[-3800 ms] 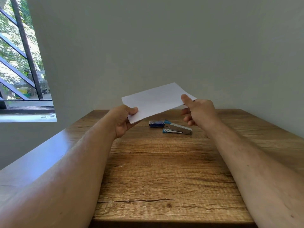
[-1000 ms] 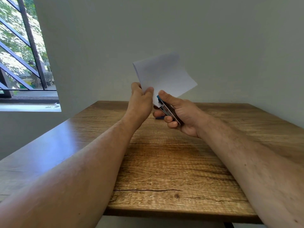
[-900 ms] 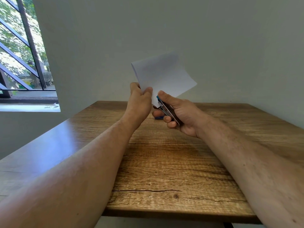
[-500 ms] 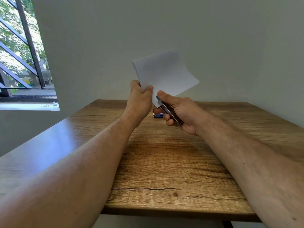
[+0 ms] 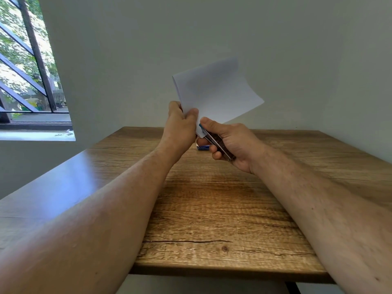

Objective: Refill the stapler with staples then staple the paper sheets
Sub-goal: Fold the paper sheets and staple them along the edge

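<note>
- Left hand [image 5: 180,126] pinched the paper sheets [image 5: 216,92] upright above the table [image 5: 212,209].
- Right hand [image 5: 231,143] clenched round the stapler [image 5: 216,141], its nose over the sheets' bottom corner, mostly hidden by fingers.
- Blue staple box [image 5: 203,147] peeked out behind, half covered.

A wooden table [image 5: 212,209] fills the lower half of the view, warm brown with strong grain, a thin dark crack [image 5: 186,241] running across the boards near the front edge, a small knot just beside it. Daylight glares pale on the table's left side. Behind it stands a plain grey-white wall [image 5: 233,28]. Far left, a window [image 5: 25,66] with dark slanted bars shows green trees outside, and a bright sill [image 5: 36,135] sits below it.
</note>
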